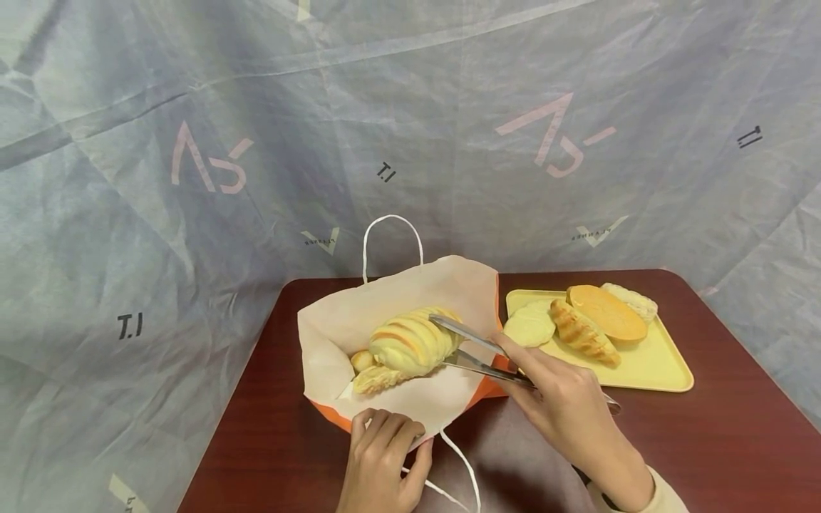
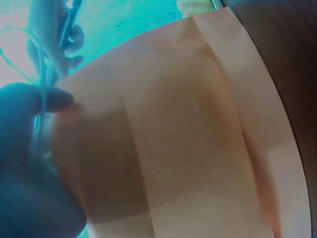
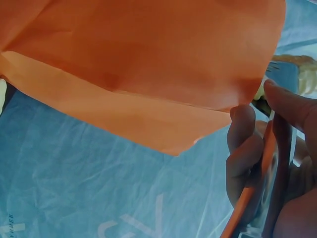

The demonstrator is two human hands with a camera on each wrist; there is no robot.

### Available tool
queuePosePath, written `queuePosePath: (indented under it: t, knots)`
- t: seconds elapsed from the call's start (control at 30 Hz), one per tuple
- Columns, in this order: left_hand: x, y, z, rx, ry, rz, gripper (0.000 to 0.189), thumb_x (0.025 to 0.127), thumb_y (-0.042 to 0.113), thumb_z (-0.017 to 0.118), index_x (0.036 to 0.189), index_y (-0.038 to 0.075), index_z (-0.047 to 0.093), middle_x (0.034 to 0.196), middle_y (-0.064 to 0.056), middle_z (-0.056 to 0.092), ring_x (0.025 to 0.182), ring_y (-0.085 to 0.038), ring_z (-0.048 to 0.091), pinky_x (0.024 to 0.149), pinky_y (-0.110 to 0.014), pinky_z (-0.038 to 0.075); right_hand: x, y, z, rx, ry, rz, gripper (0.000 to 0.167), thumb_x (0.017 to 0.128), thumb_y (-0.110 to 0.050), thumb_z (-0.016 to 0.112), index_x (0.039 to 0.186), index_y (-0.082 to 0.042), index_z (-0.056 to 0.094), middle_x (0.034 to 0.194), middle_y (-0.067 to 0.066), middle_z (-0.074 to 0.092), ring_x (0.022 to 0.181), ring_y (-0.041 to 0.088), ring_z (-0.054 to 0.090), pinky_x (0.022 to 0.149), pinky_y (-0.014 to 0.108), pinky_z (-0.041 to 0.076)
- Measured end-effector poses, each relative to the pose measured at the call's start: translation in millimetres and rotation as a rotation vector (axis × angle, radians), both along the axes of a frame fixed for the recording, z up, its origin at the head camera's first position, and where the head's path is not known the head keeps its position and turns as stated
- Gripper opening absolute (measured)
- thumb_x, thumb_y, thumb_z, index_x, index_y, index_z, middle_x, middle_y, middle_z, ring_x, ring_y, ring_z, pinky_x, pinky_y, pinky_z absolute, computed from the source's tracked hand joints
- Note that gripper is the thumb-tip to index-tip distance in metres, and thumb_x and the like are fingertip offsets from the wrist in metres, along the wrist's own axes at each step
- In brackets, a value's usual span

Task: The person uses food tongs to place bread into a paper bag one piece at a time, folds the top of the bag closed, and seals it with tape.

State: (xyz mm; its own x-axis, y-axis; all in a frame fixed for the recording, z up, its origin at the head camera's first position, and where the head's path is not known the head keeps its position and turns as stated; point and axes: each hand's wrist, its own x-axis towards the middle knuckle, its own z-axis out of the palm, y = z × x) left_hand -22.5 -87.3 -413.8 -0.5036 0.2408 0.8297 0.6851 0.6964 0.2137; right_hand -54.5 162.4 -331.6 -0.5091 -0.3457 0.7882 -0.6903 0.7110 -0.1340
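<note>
My right hand (image 1: 567, 406) grips metal tongs (image 1: 468, 333), their tips on either side of a ridged yellow bread roll (image 1: 410, 342) in the mouth of a paper bag (image 1: 346, 310). The bag is orange outside and white inside. Beneath the roll, a flaky pastry (image 1: 378, 379) and a small round bun (image 1: 362, 360) show inside. At the near rim, my left hand (image 1: 381, 463) pinches the paper, fingers over the edge and thumb outside. The left wrist view shows its thumb (image 2: 54, 99) against the bag wall (image 2: 183, 124). In the right wrist view, fingers curl round the tongs' handles.
A yellow tray (image 1: 667, 363) stands to the bag's right. It carries a pale round bread (image 1: 531, 324), a twisted pastry (image 1: 584, 333), an orange oval slice (image 1: 609, 313) and a whitish piece (image 1: 631, 301). White cord handles (image 1: 420, 242) rise from the bag; a grey sheet hangs behind.
</note>
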Motion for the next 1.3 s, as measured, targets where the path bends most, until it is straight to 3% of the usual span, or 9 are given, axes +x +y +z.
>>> queuePosePath:
  t: [0.87, 0.97, 1.07, 1.17, 1.3]
  knots:
    - [-0.7, -1.1, -2.1, 0.000, 0.030, -0.018, 0.011, 0.089, 0.023, 0.061, 0.079, 0.019, 0.063, 0.075, 0.009, 0.056, 0.071, -0.011, 0.053, 0.083, -0.039, 0.036, -2.7, -2.5, -4.9, 0.053, -0.082, -0.033, 0.055, 0.101, -0.053, 0.042, 0.137, -0.015, 0.061, 0.068, -0.011, 0.052, 0.054, 0.002, 0.039, 0.047, 0.021, 0.036]
    - [-0.9, -1.1, -1.6, -0.004, 0.029, -0.019, 0.008, 0.086, 0.021, 0.062, 0.079, 0.018, 0.063, 0.075, 0.008, 0.056, 0.071, -0.012, 0.054, 0.083, -0.039, 0.036, -2.7, -1.5, -5.6, 0.052, -0.082, -0.028, 0.052, 0.098, -0.047, 0.058, 0.138, -0.015, 0.060, 0.069, -0.010, 0.053, 0.054, 0.003, 0.040, 0.047, 0.022, 0.037]
    - [-0.5, -1.1, -0.9, -0.005, 0.013, -0.020, 0.006, 0.085, 0.020, 0.064, 0.080, 0.019, 0.064, 0.076, 0.009, 0.057, 0.072, -0.012, 0.054, 0.084, -0.039, 0.036, -2.1, -0.2, -5.0, 0.046, -0.094, -0.028, 0.062, 0.082, -0.030, 0.076, 0.140, -0.016, 0.058, 0.071, -0.010, 0.054, 0.057, 0.003, 0.043, 0.049, 0.022, 0.038]
    - [0.0, -0.9, -0.4, -0.006, -0.008, -0.023, 0.005, 0.085, 0.020, 0.065, 0.080, 0.019, 0.064, 0.077, 0.009, 0.058, 0.074, -0.011, 0.054, 0.084, -0.039, 0.036, -2.0, 1.2, -3.9, 0.037, -0.112, -0.032, 0.077, 0.069, -0.017, 0.082, 0.142, -0.018, 0.057, 0.072, -0.011, 0.053, 0.059, 0.004, 0.046, 0.051, 0.023, 0.039]
    - [0.7, -0.5, -0.5, -0.007, -0.017, -0.025, 0.006, 0.087, 0.021, 0.064, 0.081, 0.019, 0.064, 0.078, 0.009, 0.058, 0.075, -0.011, 0.055, 0.084, -0.040, 0.037, -1.7, 2.3, -4.8, 0.034, -0.123, -0.031, 0.075, 0.072, -0.021, 0.081, 0.143, -0.020, 0.056, 0.072, -0.012, 0.052, 0.060, 0.003, 0.046, 0.051, 0.022, 0.039]
